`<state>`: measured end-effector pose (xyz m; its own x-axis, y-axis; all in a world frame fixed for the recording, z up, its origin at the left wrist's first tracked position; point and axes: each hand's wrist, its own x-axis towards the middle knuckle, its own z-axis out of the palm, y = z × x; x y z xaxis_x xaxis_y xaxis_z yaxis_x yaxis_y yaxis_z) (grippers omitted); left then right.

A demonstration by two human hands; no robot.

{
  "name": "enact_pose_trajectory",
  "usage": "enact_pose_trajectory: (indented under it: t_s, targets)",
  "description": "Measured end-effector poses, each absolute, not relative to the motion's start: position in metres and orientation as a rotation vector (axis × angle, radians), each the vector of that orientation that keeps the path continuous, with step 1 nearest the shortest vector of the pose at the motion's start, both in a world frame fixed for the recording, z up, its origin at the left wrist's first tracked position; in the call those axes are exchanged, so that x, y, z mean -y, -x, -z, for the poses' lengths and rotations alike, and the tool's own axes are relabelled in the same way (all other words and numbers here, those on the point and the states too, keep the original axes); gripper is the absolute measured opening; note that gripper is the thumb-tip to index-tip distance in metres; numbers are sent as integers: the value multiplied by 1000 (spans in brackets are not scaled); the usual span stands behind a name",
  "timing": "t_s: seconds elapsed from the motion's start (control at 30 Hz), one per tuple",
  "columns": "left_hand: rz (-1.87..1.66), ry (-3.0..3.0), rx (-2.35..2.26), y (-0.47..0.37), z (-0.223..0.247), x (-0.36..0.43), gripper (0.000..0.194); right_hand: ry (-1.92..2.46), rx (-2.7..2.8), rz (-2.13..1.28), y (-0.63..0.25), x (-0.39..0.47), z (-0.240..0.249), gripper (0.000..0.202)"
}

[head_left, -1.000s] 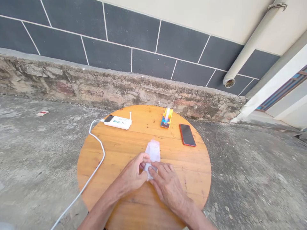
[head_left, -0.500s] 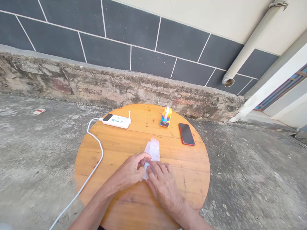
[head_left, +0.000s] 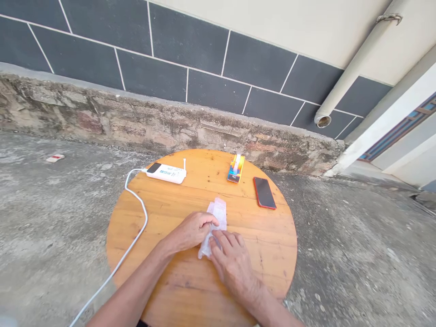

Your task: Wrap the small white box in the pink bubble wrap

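Note:
A crumpled, translucent whitish sheet that looks like bubble wrap lies lengthwise near the middle of the round wooden table. At its left side my left hand has its fingers curled over the sheet; its fingertips are partly hidden. From the right, my right hand rests on the lower half of the sheet, fingers stretched out and slightly bent. Both hands nearly meet over the sheet. Whether anything lies inside it, I cannot tell.
A small tape dispenser in yellow and blue stands at the far side. Right of it lies a red-edged phone. A white power strip sits back left, its cable running off the table's left edge. A stone-based wall rises behind.
My left hand has shifted slightly up along the sheet, baring more of its lower left part. My right hand is almost unmoved. The view has tilted slightly.

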<state>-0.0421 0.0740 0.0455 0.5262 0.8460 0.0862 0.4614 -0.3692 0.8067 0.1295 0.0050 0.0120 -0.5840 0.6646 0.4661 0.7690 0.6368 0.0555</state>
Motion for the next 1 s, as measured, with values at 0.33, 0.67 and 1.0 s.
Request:
enact_pose_trajectory:
  t_s: [0.33, 0.67, 1.0]
  targets:
    - [-656, -1925, -1051, 48, -33, -73, 33, 1204, 2415, 204, -129, -7, -19, 26]
    - [-695, -1764, -1005, 53, -36, -71, 33, 1298, 2478, -322, -137, -37, -56, 15]
    - [-812, -1726, -1105, 47, -23, -73, 36, 1184, 1899, -1689, -151, -93, -52, 39]
